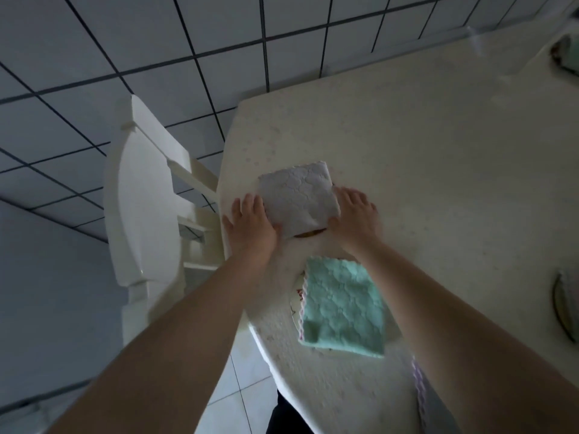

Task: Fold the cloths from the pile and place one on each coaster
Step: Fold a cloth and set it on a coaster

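A folded grey cloth [299,198] is flanked by the left hand [250,228] and right hand [354,217], fingers straight and laid flat against its edges; a brown coaster [308,234] is glimpsed under its near edge. A folded green cloth [343,306] is laid nearer on a pale coaster [296,303], on the counter [438,183]. A white chair [147,214] is seen at left.

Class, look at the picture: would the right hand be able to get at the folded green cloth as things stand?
Probably yes. The green cloth lies uncovered on the table, just beside the right forearm, and nothing sits between it and the right hand, which only rests at the grey cloth.
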